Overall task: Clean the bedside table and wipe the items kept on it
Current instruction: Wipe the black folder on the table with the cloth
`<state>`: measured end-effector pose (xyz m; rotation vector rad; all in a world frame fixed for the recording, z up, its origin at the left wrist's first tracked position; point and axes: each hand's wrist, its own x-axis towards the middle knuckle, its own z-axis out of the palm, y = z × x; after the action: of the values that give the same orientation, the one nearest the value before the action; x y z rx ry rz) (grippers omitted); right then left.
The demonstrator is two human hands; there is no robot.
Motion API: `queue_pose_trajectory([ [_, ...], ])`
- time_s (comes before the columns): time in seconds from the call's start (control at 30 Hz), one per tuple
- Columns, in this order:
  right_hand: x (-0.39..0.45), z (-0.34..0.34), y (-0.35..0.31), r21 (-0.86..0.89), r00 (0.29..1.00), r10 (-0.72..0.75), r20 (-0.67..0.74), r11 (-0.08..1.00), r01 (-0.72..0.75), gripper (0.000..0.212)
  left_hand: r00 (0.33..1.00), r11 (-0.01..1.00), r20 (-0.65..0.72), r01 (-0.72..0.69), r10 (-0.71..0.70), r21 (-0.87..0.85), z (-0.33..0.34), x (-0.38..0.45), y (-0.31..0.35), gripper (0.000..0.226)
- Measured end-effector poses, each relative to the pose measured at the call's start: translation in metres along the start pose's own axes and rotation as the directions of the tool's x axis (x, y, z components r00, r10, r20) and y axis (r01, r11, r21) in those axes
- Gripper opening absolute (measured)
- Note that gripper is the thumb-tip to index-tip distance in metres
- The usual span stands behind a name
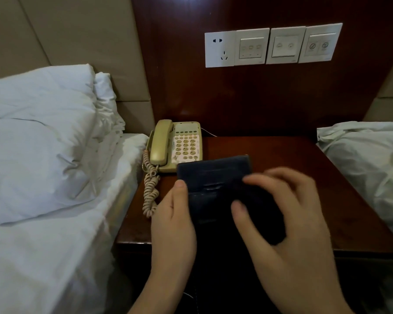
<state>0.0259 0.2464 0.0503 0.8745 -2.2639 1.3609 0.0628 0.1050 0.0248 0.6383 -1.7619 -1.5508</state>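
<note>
Two bare hands are showing from the lower edge of the view, the left hand (173, 220) and the right hand (288, 225), each running back into a bare forearm. No sleeve, glove, ring or watch is showing behind the fingers (256, 180) as far as the wrists and forearms reach. The nails are looking short and plain, and the right hand is appearing slightly blurred, so finer marks on it cannot be told.

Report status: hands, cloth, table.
Both hands, left and right, grip dark cloth above bedside table. Phone at back left, not wiped yet.
</note>
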Motion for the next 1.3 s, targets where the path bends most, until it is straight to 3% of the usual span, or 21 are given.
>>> queue_pose_trajectory([
  [0.13, 0.014, 0.035, 0.002, -0.198, 0.998, -0.058, -0.012, 0.979, 0.054, 0.024, 0.992, 0.991, 0.039, -0.121, 0.118, 0.062, 0.008, -0.016, -0.005, 0.041],
  [0.33, 0.026, 0.042, 0.004, -0.188, 0.967, -0.164, 0.196, 0.961, 0.201, 0.026, 0.988, 0.984, 0.036, -0.151, 0.148, 0.092, -0.003, -0.015, -0.005, 0.035],
  [0.57, 0.031, 0.014, 0.038, -0.158, 0.991, 0.086, 0.102, 0.985, -0.069, 0.011, 0.982, 0.981, 0.036, -0.189, 0.188, 0.040, -0.010, -0.011, -0.002, 0.038],
  [0.63, 0.028, 0.018, 0.025, -0.145, 0.995, 0.034, 0.094, 0.989, -0.020, 0.012, 0.977, 0.976, 0.075, -0.205, 0.200, 0.066, -0.008, -0.012, -0.003, 0.039],
  [0.77, 0.027, 0.033, 0.000, -0.136, 0.963, -0.127, 0.239, 0.977, 0.162, 0.023, 0.969, 0.966, 0.147, -0.219, 0.199, 0.138, -0.003, -0.018, -0.008, 0.038],
  [0.93, 0.043, 0.019, 0.019, -0.172, 0.990, -0.016, 0.137, 0.984, 0.039, 0.027, 0.936, 0.939, 0.246, -0.299, 0.254, 0.170, -0.009, -0.020, -0.006, 0.044],
  [1.0, 0.041, 0.021, 0.014, -0.131, 0.990, -0.056, 0.128, 0.989, 0.073, 0.025, 0.927, 0.937, 0.276, -0.306, 0.254, 0.166, -0.008, -0.018, -0.005, 0.043],
  [1.17, 0.020, 0.028, -0.003, -0.064, 0.961, -0.142, 0.239, 0.985, 0.161, 0.026, 0.955, 0.964, 0.178, -0.253, 0.236, 0.085, -0.013, -0.015, -0.001, 0.038],
  [1.3, 0.024, 0.018, 0.009, -0.204, 0.958, -0.118, 0.262, 0.963, 0.174, 0.028, 0.969, 0.969, 0.069, -0.240, 0.236, 0.057, -0.020, -0.012, 0.002, 0.039],
])
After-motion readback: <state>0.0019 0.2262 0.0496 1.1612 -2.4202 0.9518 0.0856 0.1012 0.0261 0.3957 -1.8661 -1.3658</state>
